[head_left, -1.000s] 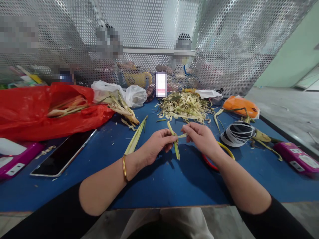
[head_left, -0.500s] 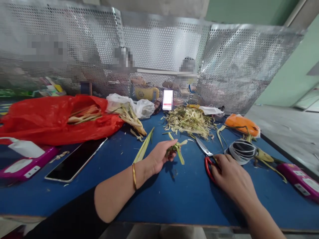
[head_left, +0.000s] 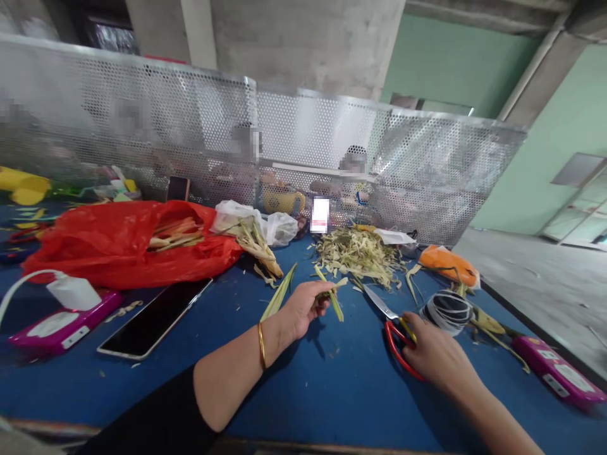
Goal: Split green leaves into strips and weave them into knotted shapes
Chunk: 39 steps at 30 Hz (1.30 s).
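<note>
My left hand (head_left: 308, 308) is closed around a small bundle of pale green husk strips (head_left: 337, 303), whose ends stick out past the fingertips. The part inside the palm is hidden. At the right, my right hand (head_left: 434, 347) has its fingers curled on the handle of a pair of scissors (head_left: 379, 304) with red grips; the blades lie along the table and point away from me toward the husk pile. Left of my left hand lies a loose green husk leaf (head_left: 279, 296). A spool of whitish cord (head_left: 446, 312) stands just beyond my right hand.
A heap of shredded husk (head_left: 360, 253) lies behind my hands. To the left are a red plastic bag (head_left: 104, 243) of husks, a dark phone (head_left: 156, 319) and a purple power strip (head_left: 66, 325); another power strip (head_left: 559, 370) is at the right. A perforated metal screen (head_left: 313, 126) stands behind.
The camera view has tilted up. My right hand has drawn back slightly on the scissors, so more of the red handle shows. My left hand still holds the husk strips.
</note>
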Tool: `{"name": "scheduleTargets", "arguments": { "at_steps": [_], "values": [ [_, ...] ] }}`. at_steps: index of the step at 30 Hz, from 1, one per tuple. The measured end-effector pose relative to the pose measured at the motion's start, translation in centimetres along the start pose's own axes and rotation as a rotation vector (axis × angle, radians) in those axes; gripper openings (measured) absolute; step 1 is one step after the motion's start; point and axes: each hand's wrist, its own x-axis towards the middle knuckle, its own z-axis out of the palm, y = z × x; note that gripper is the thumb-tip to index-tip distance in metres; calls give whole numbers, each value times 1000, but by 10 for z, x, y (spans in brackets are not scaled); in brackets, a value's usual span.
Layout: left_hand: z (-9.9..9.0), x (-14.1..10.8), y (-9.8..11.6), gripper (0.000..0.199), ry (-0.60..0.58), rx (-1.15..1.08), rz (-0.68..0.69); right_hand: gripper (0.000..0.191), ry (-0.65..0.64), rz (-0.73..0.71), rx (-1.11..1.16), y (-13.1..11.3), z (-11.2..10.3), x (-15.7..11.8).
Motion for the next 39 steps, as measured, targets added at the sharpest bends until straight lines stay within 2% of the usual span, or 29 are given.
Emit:
{"name": "scheduleTargets", "arguments": {
  "at_steps": [2,5,8,11,14,18,23,26,31,39],
  "values": [
    [0,1,1,24,32,-19,0,55,44,55,163,4,3,-5],
    [0,1,2,23,68,-28,-3,62,66,91,621,5,3,-10],
    [0,2,2,21,92,-15,20,66,-14,62,1144,-7,-2,-7],
    [0,4,5,22,140,-21,62,53,-118,26,1385,-28,-11,6],
    [-1,9,14,25,199,-60,98,57,-153,-44,1408,-47,-19,27],
    [1,18,32,26,248,-108,119,54,-143,-217,1276,-60,-22,52],
    [6,31,45,16,286,-126,113,46,-194,-208,1271,-60,-13,60],
    [10,40,43,14,273,-85,110,45,-223,-182,1217,-56,-11,58],
    [18,51,33,15,215,-9,105,36,-188,-188,1138,-53,-9,59],
    [25,53,19,14,191,99,89,30,-146,-156,1111,-54,3,61]
  ]
}}
